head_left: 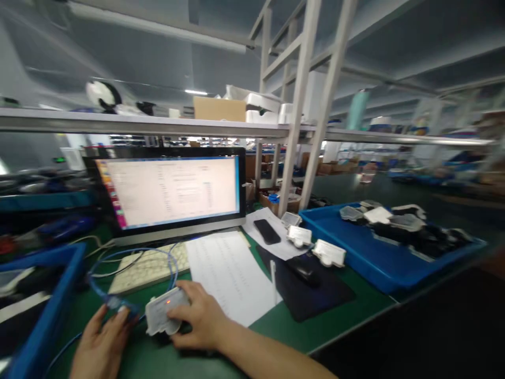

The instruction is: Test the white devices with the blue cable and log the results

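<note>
In my right hand is a small translucent white plastic device case with a red light glowing inside. My fingers wrap its right side, over the green table. My left hand, just to the left, pinches a blue cable connector between thumb and fingers. From it a blue cable loops up over the cream keyboard. The connector is blurred; whether it is joined to the case I cannot tell.
A monitor stands behind the keyboard. Printed sheets, a phone, a mouse on a dark pad and similar white cases lie to the right. Blue trays of parts flank both sides; a shelf runs above.
</note>
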Available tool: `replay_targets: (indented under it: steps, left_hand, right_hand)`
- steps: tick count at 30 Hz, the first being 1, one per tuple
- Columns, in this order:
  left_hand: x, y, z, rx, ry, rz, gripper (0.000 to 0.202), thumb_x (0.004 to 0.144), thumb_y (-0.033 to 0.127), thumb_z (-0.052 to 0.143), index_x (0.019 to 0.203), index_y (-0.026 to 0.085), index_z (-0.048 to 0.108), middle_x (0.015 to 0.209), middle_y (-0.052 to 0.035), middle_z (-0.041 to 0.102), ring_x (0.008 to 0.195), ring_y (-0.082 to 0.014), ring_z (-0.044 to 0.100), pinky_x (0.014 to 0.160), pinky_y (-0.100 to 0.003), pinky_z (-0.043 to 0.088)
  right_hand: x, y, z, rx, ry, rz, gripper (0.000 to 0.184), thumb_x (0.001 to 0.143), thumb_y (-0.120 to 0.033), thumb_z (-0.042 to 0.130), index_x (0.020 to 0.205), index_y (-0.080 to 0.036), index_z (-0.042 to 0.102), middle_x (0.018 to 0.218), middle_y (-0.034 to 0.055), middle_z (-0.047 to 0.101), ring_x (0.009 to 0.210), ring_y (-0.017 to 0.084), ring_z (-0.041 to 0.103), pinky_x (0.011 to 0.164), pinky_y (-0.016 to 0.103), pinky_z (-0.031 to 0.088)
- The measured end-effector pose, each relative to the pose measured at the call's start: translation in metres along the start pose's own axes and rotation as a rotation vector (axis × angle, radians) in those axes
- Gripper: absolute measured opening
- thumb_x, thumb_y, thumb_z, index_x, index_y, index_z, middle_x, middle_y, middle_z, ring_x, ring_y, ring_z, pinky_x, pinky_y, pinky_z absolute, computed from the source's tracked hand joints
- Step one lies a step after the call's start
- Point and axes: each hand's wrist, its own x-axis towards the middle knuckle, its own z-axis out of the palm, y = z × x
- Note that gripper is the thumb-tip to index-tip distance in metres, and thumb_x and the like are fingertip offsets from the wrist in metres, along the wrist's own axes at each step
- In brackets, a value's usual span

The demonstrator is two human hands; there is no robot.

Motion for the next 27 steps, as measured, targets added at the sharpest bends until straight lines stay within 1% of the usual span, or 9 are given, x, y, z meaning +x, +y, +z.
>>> replay_targets:
  steps: [1, 3, 6, 8, 12, 17, 22, 27]
  left_hand:
    - [-0.001, 0.002, -0.003, -0.087, -0.009, -0.046, 0.05, 0.057, 0.034, 0.078, 0.103, 0.027, 0.057, 0.085, 0.0002, 0.065, 0.077, -0.0173, 0.062, 0.066, -0.029, 0.054]
    - [-0.003, 0.005, -0.004, -0.177, -0.026, -0.074, 0.061, 0.05, 0.029, 0.082, 0.104, 0.027, 0.055, 0.082, 0.0024, 0.065, 0.076, -0.0139, 0.062, 0.067, -0.024, 0.053]
    - [-0.005, 0.005, -0.001, -0.236, -0.051, -0.046, 0.067, 0.049, 0.03, 0.082, 0.108, 0.025, 0.052, 0.08, 0.003, 0.064, 0.075, -0.0118, 0.061, 0.07, -0.023, 0.053]
    - [-0.007, 0.005, 0.0, -0.249, -0.063, -0.024, 0.067, 0.051, 0.032, 0.081, 0.11, 0.023, 0.05, 0.08, 0.0023, 0.064, 0.076, -0.0121, 0.061, 0.07, -0.023, 0.052]
    - [-0.009, 0.003, -0.002, -0.269, -0.083, -0.014, 0.069, 0.051, 0.033, 0.082, 0.11, 0.021, 0.049, 0.081, 0.001, 0.063, 0.077, -0.0127, 0.061, 0.07, -0.024, 0.051]
    - [-0.008, -0.001, -0.004, -0.304, -0.09, 0.004, 0.064, 0.055, 0.031, 0.081, 0.11, 0.021, 0.05, 0.084, -0.0004, 0.064, 0.078, -0.0134, 0.062, 0.07, -0.025, 0.051]
    - [-0.008, -0.002, -0.002, -0.338, -0.108, 0.013, 0.061, 0.056, 0.028, 0.081, 0.109, 0.02, 0.051, 0.079, 0.0005, 0.063, 0.075, -0.013, 0.062, 0.07, -0.026, 0.05]
    - [-0.009, -0.004, -0.002, -0.348, -0.103, 0.034, 0.062, 0.057, 0.03, 0.08, 0.11, 0.019, 0.05, 0.08, -0.0009, 0.063, 0.073, -0.0135, 0.061, 0.069, -0.027, 0.049]
  right_hand:
    - [0.0, -0.001, 0.0, 0.028, 0.015, 0.011, 0.043, 0.06, -0.035, 0.073, 0.1, -0.022, 0.063, 0.136, 0.0121, 0.038, 0.123, 0.025, 0.038, 0.097, 0.037, 0.038]
    - [0.002, -0.005, -0.003, 0.073, 0.025, 0.024, 0.041, 0.058, -0.025, 0.072, 0.098, -0.022, 0.063, 0.135, 0.0118, 0.039, 0.122, 0.026, 0.038, 0.097, 0.039, 0.038]
    - [0.003, -0.008, -0.009, 0.12, 0.036, 0.002, 0.039, 0.059, -0.015, 0.067, 0.097, -0.021, 0.062, 0.134, 0.0125, 0.039, 0.12, 0.027, 0.04, 0.096, 0.042, 0.038]
    - [0.002, -0.01, -0.011, 0.133, 0.044, -0.008, 0.039, 0.061, -0.012, 0.064, 0.098, -0.021, 0.061, 0.134, 0.0127, 0.038, 0.12, 0.027, 0.04, 0.095, 0.043, 0.039]
    - [-0.001, -0.009, -0.008, 0.127, 0.067, -0.023, 0.038, 0.064, -0.012, 0.061, 0.101, -0.022, 0.059, 0.135, 0.0133, 0.036, 0.12, 0.028, 0.04, 0.094, 0.045, 0.041]
    - [-0.002, -0.006, -0.005, 0.108, 0.068, -0.043, 0.035, 0.068, -0.014, 0.061, 0.102, -0.022, 0.058, 0.135, 0.0136, 0.038, 0.119, 0.029, 0.041, 0.093, 0.046, 0.042]
    - [-0.002, -0.006, -0.007, 0.091, 0.091, -0.058, 0.032, 0.072, -0.017, 0.058, 0.103, -0.023, 0.059, 0.135, 0.0133, 0.038, 0.118, 0.03, 0.043, 0.092, 0.048, 0.044]
    - [-0.004, -0.003, -0.006, 0.077, 0.071, -0.102, 0.031, 0.075, -0.019, 0.057, 0.106, -0.022, 0.057, 0.136, 0.0143, 0.036, 0.118, 0.03, 0.043, 0.09, 0.047, 0.046]
